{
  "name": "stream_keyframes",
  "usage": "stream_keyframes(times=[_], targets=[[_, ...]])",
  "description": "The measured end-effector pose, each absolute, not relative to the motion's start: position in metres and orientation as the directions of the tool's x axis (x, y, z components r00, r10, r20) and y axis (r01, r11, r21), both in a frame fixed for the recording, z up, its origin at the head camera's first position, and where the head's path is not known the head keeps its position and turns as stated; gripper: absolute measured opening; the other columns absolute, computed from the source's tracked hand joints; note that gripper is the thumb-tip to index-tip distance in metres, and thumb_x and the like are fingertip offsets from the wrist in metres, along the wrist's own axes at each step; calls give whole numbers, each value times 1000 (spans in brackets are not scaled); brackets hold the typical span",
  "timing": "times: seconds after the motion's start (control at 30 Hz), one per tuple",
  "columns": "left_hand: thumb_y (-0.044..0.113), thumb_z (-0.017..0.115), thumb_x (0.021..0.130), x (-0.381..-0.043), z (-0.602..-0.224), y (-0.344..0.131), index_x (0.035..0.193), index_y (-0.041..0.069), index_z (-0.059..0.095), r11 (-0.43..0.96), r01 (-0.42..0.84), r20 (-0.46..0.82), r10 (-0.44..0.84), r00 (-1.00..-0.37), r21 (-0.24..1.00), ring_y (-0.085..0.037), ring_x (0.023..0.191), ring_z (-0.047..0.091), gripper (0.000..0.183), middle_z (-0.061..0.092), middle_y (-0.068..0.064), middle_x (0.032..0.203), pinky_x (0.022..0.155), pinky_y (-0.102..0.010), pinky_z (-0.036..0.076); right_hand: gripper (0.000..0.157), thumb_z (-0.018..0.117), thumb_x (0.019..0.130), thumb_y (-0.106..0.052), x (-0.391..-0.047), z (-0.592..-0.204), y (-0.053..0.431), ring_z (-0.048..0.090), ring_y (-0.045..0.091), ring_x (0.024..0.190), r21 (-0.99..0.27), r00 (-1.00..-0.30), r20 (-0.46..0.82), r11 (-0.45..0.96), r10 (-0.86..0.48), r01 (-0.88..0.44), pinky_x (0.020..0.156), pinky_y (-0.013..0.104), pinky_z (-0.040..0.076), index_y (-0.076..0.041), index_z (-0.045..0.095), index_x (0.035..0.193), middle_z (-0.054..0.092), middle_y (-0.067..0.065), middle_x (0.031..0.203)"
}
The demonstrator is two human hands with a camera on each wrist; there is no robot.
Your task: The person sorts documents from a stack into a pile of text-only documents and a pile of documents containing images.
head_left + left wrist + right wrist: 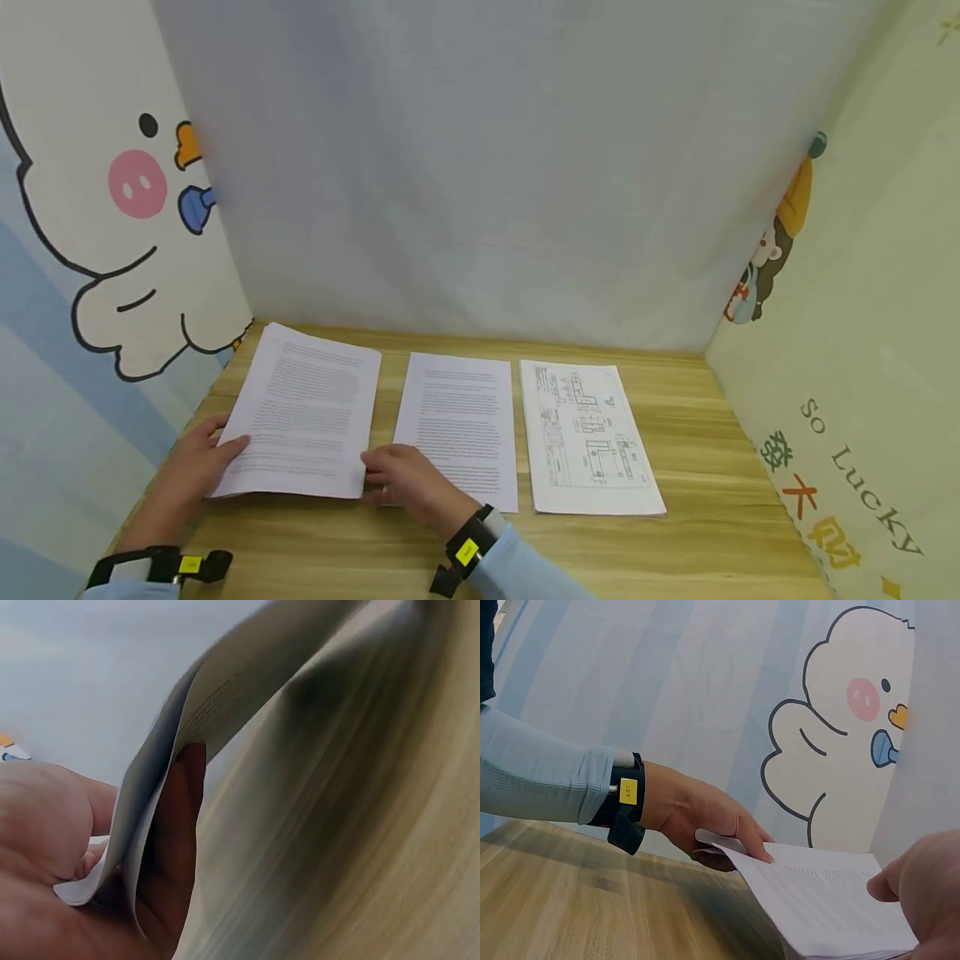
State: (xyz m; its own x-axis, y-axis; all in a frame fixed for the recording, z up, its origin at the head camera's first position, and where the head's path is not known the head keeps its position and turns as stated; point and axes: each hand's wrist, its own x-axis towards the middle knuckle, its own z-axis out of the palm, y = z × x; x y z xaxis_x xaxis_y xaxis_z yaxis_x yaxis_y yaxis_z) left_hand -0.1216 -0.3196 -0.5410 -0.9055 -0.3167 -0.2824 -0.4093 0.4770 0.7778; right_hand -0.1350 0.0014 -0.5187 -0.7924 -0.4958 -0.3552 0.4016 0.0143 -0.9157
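Note:
A thick stack of printed paper (303, 408) is held at the left of the table, its near edge lifted off the wood. My left hand (197, 458) grips its left edge, thumb on top and fingers underneath. In the left wrist view the lifted sheets (232, 690) bend and part between thumb and fingers. At the lower right edge, my right hand (416, 485) holds the same stack, with the thumb (885, 885) at its side; the other fingers are partly hidden. Beside it lies a second text stack (465, 417), partly behind the right hand.
To the right lies a stack of technical drawings (592, 437) on the wooden table (720, 492). A pale curtain (480, 183) closes off the back. Printed cartoon panels stand at the left (135, 275) and right (847, 333).

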Motion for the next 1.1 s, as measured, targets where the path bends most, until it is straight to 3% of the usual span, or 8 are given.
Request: stream_keyframes(times=[0.27,0.47,0.63,0.87,1.1], targets=[[31,57,107,-118,-536,-315,164,-4,22,386,-425,-308,-329,-893,819,-32,103,62,76,48,-33,147,75,-31,52,54,67,100,-32,-134,-516,-9,66,21,85,-937,-840,-348,128,-416,324,75,43,59,6,57,137,69,10,104],[34,59,106,-116,-532,-312,165,-2,19,355,-425,-317,-323,-892,833,-34,107,61,80,44,-32,151,80,-35,54,25,66,101,-25,-136,-515,-17,70,18,71,-952,-879,-305,121,-367,280,62,37,58,-4,69,112,76,6,89],[35,61,105,-114,-529,-311,166,1,19,308,-402,-312,-302,-901,862,-31,104,64,82,47,-30,150,81,-36,58,17,67,100,-19,-138,-516,-20,71,17,72,-967,-913,-253,87,-321,238,63,39,60,-5,69,109,77,5,88],[38,60,105,-114,-530,-308,164,1,25,254,-367,-293,-288,-912,895,-24,93,70,78,56,-27,141,77,-34,60,15,68,99,-15,-141,-520,-16,67,13,70,-978,-935,-198,127,-293,168,60,28,53,-6,71,110,75,2,82],[50,52,106,-113,-531,-299,159,2,40,231,-359,-278,-319,-906,904,-19,86,71,72,70,-10,119,73,-31,60,17,67,100,-16,-140,-518,1,71,13,75,-974,-942,-176,188,-288,124,60,29,55,-4,72,112,77,3,86]])
